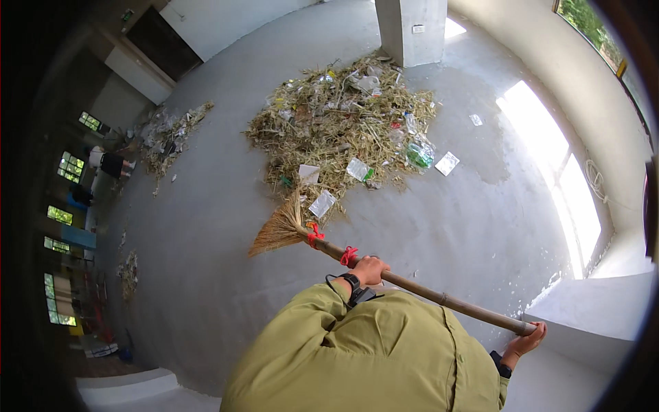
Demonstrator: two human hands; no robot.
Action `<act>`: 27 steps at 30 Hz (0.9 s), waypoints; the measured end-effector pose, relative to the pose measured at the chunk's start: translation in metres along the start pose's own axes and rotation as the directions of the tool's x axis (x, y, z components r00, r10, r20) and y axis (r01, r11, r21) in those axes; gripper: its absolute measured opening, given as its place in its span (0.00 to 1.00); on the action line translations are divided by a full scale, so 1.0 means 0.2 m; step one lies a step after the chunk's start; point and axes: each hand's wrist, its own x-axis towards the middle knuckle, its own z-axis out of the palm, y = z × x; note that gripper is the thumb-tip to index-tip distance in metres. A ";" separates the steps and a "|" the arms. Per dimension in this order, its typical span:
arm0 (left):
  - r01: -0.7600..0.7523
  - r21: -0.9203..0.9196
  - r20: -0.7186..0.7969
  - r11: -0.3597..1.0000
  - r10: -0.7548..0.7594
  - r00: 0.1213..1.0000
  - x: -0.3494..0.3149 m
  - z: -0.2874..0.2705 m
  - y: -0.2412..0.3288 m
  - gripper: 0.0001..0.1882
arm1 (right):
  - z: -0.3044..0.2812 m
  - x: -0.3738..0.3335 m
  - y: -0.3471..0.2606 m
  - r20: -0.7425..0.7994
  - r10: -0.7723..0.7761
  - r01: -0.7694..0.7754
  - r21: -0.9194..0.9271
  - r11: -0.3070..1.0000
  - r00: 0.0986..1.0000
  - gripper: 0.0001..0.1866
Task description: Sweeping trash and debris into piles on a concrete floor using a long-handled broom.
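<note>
A broom (439, 297) with a bamboo handle lies slantwise across the front of my body. My left hand (369, 270) is wrapped round its handle below two red ties. Farther down to the right, my right hand (531, 338) grips the handle's end. The fanned straw bristles (276, 230) rest at the near left edge of a large heap of straw and litter (329, 130). Plastic wrappers, a green plastic bottle (420, 155) and pale scraps of paper are mixed into the heap.
Behind the heap stands a square pillar (425, 34). Smaller litter piles (168, 134) lie on the grey floor (206, 226) to the left, near another person (110, 162). A white ledge (590, 309) and a coiled cable (594, 180) are at the right wall.
</note>
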 end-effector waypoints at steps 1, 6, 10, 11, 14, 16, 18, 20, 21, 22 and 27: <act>0.028 -0.015 -0.025 0.999 -0.028 0.999 -0.03 0.01 0.03 0.11 | 0.04 0.05 0.00 0.030 -0.006 0.005 0.030 1.000 1.000 0.11; 0.147 -0.197 -0.256 0.969 -0.195 0.947 -0.19 0.19 0.06 0.08 | 0.27 0.25 0.01 0.291 0.028 -0.094 0.217 0.972 0.956 0.10; 0.224 -0.273 -0.441 0.936 -0.329 0.835 -0.30 0.26 0.06 0.06 | 0.55 0.27 -0.12 0.462 -0.018 -0.116 0.260 0.959 0.887 0.10; 0.261 -0.311 -0.409 0.914 -0.377 0.831 -0.33 0.25 0.08 0.05 | 0.62 0.26 -0.15 0.494 -0.055 -0.091 0.268 0.959 0.868 0.09; 0.339 -0.417 -0.348 0.843 -0.493 0.797 -0.39 0.30 0.07 0.05 | 0.79 0.24 -0.20 0.579 -0.101 -0.097 0.301 0.949 0.809 0.09; 0.339 -0.461 -0.333 0.820 -0.515 0.790 -0.41 0.32 0.05 0.06 | 0.88 0.20 -0.27 0.603 -0.153 -0.071 0.331 0.941 0.783 0.08; 0.373 -0.491 -0.279 0.787 -0.548 0.788 -0.40 0.37 0.01 0.07 | 0.96 0.19 -0.29 0.640 -0.209 -0.044 0.356 0.933 0.739 0.08; 0.382 -0.505 -0.258 0.774 -0.557 0.789 -0.41 0.35 0.02 0.07 | 1.01 0.19 -0.31 0.677 -0.266 -0.019 0.382 0.924 0.686 0.07; 0.368 -0.519 -0.260 0.771 -0.553 0.792 -0.42 0.30 0.03 0.08 | 1.04 0.17 -0.35 0.679 -0.270 -0.022 0.389 0.921 0.682 0.07; 0.347 -0.508 -0.302 0.788 -0.540 0.785 -0.41 0.30 0.01 0.09 | 1.06 0.15 -0.38 0.685 -0.260 -0.020 0.373 0.928 0.680 0.07; 0.290 -0.523 -0.393 0.801 -0.529 0.752 -0.32 0.20 -0.11 0.09 | 1.26 0.06 -0.53 0.644 -0.194 -0.130 0.419 0.898 0.740 0.13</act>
